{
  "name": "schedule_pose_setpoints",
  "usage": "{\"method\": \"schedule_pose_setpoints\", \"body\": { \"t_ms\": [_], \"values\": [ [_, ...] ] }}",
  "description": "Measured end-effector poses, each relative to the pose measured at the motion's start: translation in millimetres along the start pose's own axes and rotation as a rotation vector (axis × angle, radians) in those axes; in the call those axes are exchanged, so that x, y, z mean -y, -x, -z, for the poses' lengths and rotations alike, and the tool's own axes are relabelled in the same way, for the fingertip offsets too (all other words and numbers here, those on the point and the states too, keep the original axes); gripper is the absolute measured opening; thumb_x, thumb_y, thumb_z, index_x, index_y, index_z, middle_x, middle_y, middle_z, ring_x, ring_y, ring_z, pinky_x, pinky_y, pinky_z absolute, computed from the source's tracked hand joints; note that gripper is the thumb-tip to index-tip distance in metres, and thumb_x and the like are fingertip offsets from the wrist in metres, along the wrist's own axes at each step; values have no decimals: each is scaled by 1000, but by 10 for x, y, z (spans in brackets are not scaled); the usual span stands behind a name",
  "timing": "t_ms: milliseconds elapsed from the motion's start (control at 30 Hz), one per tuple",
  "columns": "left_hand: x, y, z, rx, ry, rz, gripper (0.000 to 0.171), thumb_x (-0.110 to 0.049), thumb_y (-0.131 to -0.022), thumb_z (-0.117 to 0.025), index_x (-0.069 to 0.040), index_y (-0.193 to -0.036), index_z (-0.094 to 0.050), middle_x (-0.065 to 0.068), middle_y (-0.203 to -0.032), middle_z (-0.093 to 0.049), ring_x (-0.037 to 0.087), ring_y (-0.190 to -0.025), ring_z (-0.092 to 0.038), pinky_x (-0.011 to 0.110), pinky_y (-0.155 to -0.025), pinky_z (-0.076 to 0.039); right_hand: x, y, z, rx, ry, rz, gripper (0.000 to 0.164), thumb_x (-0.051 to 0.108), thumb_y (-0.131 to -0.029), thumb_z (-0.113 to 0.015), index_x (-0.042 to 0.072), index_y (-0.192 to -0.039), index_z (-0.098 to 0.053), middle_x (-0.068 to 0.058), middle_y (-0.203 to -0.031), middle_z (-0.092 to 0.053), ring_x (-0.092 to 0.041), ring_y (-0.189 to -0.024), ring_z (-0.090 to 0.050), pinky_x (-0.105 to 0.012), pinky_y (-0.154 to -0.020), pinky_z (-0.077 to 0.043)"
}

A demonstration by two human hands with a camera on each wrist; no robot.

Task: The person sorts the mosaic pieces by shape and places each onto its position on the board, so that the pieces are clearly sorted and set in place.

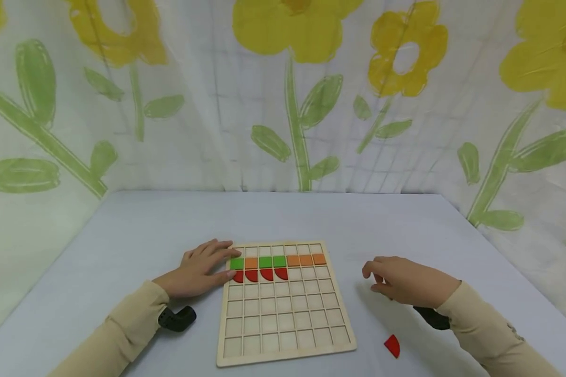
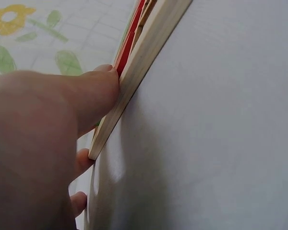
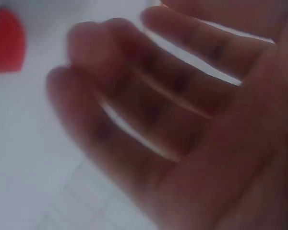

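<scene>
A wooden grid board (image 1: 286, 355) lies on the table. Its second row from the back holds green squares (image 1: 265, 262) and orange squares (image 1: 306, 260); in the row in front, several red quarter-circle pieces (image 1: 266, 274) sit at the left. My left hand (image 1: 199, 269) rests on the board's left edge, fingers extended and thumb (image 2: 103, 88) touching the rim beside a red piece. To the right of the board, my right hand (image 1: 404, 280) hovers over the table with loosely bent fingers (image 3: 149, 86) and nothing visible in them. A loose red quarter-circle piece (image 1: 393, 346) lies nearer the front.
The white table (image 1: 170, 220) extends around the board. Behind it hangs a pale curtain (image 1: 207, 104) printed with yellow flowers. Dark wrist-worn devices sit under the left wrist (image 1: 177, 319) and the right wrist (image 1: 432, 317).
</scene>
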State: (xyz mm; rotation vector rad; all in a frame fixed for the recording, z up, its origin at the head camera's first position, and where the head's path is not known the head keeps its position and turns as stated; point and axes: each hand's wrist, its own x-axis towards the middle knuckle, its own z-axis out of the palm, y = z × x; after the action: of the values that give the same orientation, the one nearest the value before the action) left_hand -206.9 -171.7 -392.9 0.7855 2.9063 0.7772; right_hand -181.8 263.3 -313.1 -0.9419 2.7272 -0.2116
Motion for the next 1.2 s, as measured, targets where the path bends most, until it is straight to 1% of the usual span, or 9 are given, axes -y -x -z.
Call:
{"method": "schedule_pose_setpoints", "body": {
  "t_ms": [167, 533, 633, 833, 900, 967, 1033, 1167, 1200],
  "values": [
    [-3, 1, -12, -10, -4, 4, 47, -51, -95, -50, -30, -137, -49, 5, -152, -33, 42, -141, -18, 62, -98, -19, -138, 35, -42, 34, 21, -96, 21, 19, -85, -72, 20, -102, -59, 14, -81, -52, -3, -71, -48, -25, -64, -44],
    [0, 19, 4, -19, 2, 11, 47, -50, -95, -51, -29, -137, -49, 5, -152, -34, 41, -142, -18, 61, -98, -18, -200, 2, -49, 87, -67, -146, 23, 13, -82, -75, 19, -94, -56, 10, -84, -52, -7, -76, -49, -26, -68, -45],
    [6, 11, -8, -17, 9, 9, 47, -50, -95, -51, -29, -137, -50, 5, -151, -34, 41, -142, -17, 61, -98, -18, -244, -29, -93, 63, -59, -126, 21, 12, -83, -73, 20, -92, -56, 10, -83, -51, -7, -76, -48, -26, -67, -44],
    [21, -15, -59, -4, 8, 5, 47, -52, -95, -51, -29, -137, -49, 5, -152, -33, 40, -142, -17, 61, -98, -18, -376, -174, -266, -64, -53, -19, 9, 22, -92, -65, 22, -90, -56, 14, -74, -50, -2, -67, -46, -21, -62, -42],
    [32, -20, -64, -7, -1, 6, 48, -52, -95, -50, -30, -137, -49, 4, -152, -33, 40, -142, -17, 61, -98, -18, -400, -209, -284, -92, -51, -9, 10, 28, -94, -63, 23, -89, -56, 15, -71, -49, 0, -63, -45, -20, -60, -42],
    [38, -20, -59, -10, -9, 8, 48, -52, -95, -50, -30, -137, -49, 4, -152, -32, 40, -142, -17, 62, -98, -18, -416, -213, -263, -109, -46, -8, 8, 29, -95, -62, 24, -90, -57, 16, -70, -50, 0, -63, -45, -20, -60, -42],
    [44, -23, -50, -12, -14, 8, 48, -52, -95, -51, -30, -137, -49, 4, -152, -32, 41, -142, -17, 63, -97, -18, -416, -184, -214, -101, -40, -1, 4, 25, -94, -63, 25, -96, -59, 16, -75, -52, -1, -65, -47, -21, -61, -44],
    [33, -30, -33, -10, -15, 8, 48, -53, -95, -51, -30, -137, -49, 5, -152, -33, 42, -141, -17, 64, -97, -18, -393, -91, -127, -22, -64, 8, 26, 9, -90, -63, 26, -109, -59, 12, -91, -54, -4, -74, -50, -22, -67, -46],
    [30, -34, -34, -8, -11, 7, 48, -52, -95, -51, -29, -137, -49, 6, -152, -33, 43, -141, -17, 65, -96, -18, -389, -77, -122, 3, -77, 1, 28, 9, -90, -63, 27, -111, -59, 11, -91, -54, -4, -74, -50, -22, -67, -46]
  ]
}}
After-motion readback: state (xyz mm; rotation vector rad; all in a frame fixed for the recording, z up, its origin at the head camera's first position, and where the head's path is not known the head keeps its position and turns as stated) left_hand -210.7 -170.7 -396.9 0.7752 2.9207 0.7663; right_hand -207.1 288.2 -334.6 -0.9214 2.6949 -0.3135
